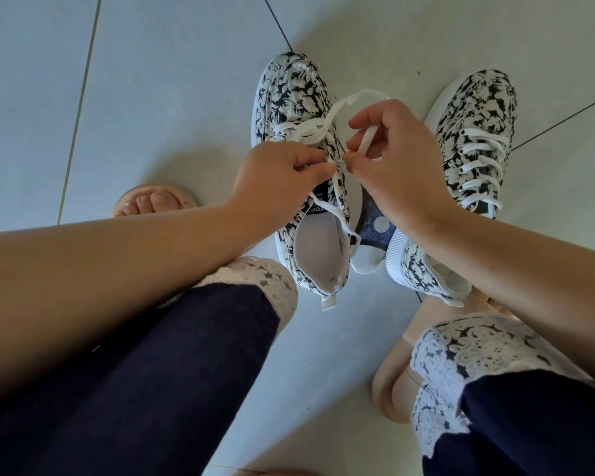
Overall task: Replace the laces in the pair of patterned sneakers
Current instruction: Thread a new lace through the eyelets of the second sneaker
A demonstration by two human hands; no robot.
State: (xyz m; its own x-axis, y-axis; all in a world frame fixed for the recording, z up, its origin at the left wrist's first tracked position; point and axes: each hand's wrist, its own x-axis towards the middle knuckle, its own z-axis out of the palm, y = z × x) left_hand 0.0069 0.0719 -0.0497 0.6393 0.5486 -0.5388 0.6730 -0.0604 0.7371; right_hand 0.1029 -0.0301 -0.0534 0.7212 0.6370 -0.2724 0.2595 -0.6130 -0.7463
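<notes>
both hands pinch lace (337, 111); sneaker tongue label (318, 209) reads "top".

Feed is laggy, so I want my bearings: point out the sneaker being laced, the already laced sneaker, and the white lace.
sneaker being laced (289, 91): head view, on its toe.
laced sneaker (481, 97): head view, on its toe.
white lace (364, 94): head view, top of its raised loop.
</notes>
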